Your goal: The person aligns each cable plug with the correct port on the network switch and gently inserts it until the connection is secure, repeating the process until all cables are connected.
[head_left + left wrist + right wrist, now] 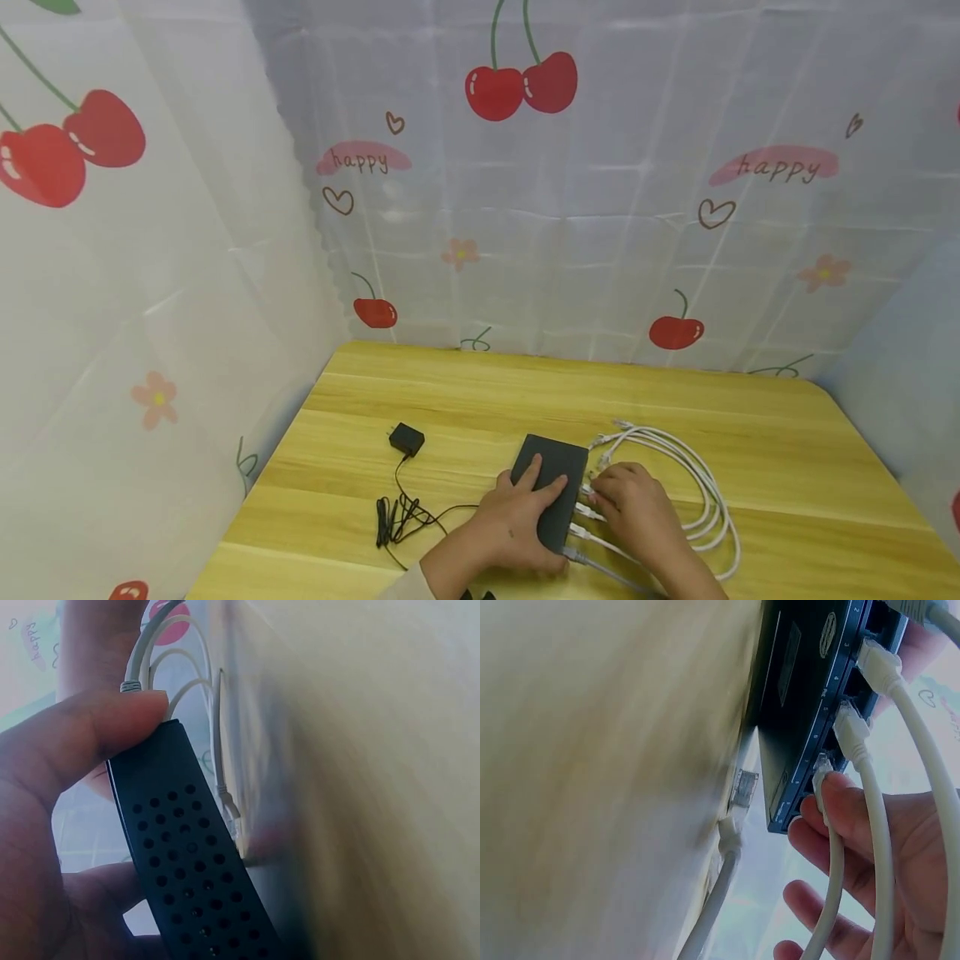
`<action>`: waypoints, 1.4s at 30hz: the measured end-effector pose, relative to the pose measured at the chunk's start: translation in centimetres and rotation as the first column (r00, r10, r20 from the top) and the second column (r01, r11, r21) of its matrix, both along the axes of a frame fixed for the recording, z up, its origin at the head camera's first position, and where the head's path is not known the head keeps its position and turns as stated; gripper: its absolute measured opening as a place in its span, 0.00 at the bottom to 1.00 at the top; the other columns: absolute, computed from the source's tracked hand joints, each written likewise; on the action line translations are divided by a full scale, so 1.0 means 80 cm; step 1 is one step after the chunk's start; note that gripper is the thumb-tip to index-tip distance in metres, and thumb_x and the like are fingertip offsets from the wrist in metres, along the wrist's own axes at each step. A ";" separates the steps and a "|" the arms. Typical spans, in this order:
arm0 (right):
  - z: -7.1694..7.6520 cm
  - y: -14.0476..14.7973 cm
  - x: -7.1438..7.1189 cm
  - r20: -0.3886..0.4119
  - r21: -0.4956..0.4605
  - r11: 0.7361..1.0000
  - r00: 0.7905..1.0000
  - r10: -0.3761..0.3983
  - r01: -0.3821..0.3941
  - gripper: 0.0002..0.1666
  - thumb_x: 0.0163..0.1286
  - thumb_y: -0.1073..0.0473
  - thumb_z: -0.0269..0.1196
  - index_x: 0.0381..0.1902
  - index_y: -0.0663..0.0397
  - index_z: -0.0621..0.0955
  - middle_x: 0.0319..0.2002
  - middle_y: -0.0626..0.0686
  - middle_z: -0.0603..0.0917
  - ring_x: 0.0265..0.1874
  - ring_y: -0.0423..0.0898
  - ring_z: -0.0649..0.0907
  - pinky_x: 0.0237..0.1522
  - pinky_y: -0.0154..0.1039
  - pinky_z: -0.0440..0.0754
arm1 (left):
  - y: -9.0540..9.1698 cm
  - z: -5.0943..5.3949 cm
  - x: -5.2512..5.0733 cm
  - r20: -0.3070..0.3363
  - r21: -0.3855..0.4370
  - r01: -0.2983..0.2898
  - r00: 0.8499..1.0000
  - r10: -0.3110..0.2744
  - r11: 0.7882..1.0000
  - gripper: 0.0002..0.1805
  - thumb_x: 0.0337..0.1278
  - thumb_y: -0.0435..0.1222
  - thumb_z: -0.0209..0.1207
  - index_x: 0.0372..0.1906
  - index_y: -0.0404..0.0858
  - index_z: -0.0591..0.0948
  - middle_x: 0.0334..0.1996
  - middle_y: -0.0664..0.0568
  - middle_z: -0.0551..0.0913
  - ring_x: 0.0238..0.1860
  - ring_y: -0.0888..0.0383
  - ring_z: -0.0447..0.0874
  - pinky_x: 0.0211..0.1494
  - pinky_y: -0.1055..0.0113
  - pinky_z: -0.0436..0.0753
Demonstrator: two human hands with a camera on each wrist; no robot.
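Observation:
A black network switch (558, 467) with a row of ports sits on the wooden table. My left hand (517, 521) holds it, fingers spread over the top; in the left wrist view its thumb (112, 724) rests at one end of the perforated side. Between thumb and fingertips, my right hand (637, 508) pinches a white Ethernet cable plug (821, 780) at a port; fingertips partly cover how deep it sits. Two more white plugs (851, 731) and a grey Ethernet cable (600, 568) are in neighbouring ports.
Loose ends of the white cables (723, 508) lie behind and right of the right hand, one a bare clear plug (742, 787). To the left are a black power adapter (407, 439) and its bundled cord (386, 523). A cherry-print sheet (562, 275) stands along the table's back.

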State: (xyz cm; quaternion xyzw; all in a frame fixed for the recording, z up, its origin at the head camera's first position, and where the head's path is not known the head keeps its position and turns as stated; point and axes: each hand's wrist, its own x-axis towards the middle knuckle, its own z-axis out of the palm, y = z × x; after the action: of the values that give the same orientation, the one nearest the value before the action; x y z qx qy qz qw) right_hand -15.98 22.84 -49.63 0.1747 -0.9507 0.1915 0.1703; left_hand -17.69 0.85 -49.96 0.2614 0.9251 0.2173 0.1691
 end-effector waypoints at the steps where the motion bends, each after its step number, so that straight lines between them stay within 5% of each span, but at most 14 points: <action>1: 0.000 0.000 0.000 0.001 -0.006 1.000 1.000 -0.001 0.001 0.06 0.53 0.63 0.77 0.30 0.50 0.89 0.33 0.43 0.87 0.42 0.51 0.84 0.44 0.50 0.83 | 0.000 0.000 0.000 -0.003 0.001 0.000 1.000 0.000 1.000 0.55 0.38 0.69 0.69 0.75 0.71 0.56 0.80 0.53 0.47 0.70 0.28 0.58 0.55 0.38 0.75; 15: 0.001 -0.005 0.001 0.099 0.021 0.999 0.994 -0.038 0.037 0.05 0.55 0.60 0.76 0.29 0.47 0.89 0.34 0.43 0.88 0.40 0.47 0.85 0.43 0.46 0.84 | 0.001 0.000 0.005 -0.051 -0.015 0.016 0.999 -0.017 1.000 0.54 0.38 0.66 0.71 0.75 0.70 0.59 0.80 0.52 0.50 0.69 0.29 0.61 0.52 0.41 0.77; 22: 0.004 0.004 -0.001 0.317 -0.025 0.994 0.944 -0.094 0.108 0.01 0.63 0.58 0.71 0.32 0.45 0.90 0.35 0.41 0.88 0.35 0.44 0.84 0.37 0.46 0.83 | 0.003 -0.003 0.005 -0.032 -0.040 0.000 0.999 -0.001 0.999 0.55 0.36 0.66 0.72 0.75 0.71 0.58 0.80 0.53 0.48 0.72 0.30 0.56 0.52 0.41 0.77; 30: 0.004 0.014 -0.004 0.385 -0.010 0.984 0.908 -0.163 0.181 0.04 0.63 0.60 0.70 0.36 0.48 0.90 0.32 0.45 0.83 0.27 0.40 0.81 0.29 0.39 0.79 | 0.005 -0.003 0.005 -0.045 -0.055 -0.011 0.999 0.008 0.998 0.56 0.34 0.66 0.72 0.75 0.70 0.60 0.80 0.52 0.49 0.71 0.29 0.56 0.51 0.40 0.77; 42: 0.006 0.031 -0.007 0.469 0.029 0.966 0.850 -0.242 0.258 0.13 0.61 0.53 0.73 0.41 0.51 0.88 0.32 0.46 0.88 0.28 0.45 0.85 0.27 0.47 0.80 | 0.006 0.001 0.006 -0.031 -0.064 -0.035 0.999 0.033 0.997 0.56 0.33 0.65 0.73 0.75 0.70 0.59 0.80 0.51 0.48 0.71 0.29 0.56 0.51 0.39 0.77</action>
State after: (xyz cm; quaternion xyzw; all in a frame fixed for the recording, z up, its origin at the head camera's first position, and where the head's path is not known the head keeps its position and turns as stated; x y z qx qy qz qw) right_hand -16.51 25.29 -49.15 -0.0048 -0.9746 0.2207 -0.0379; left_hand -17.22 1.35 -49.88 0.2434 0.9384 0.1864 0.1597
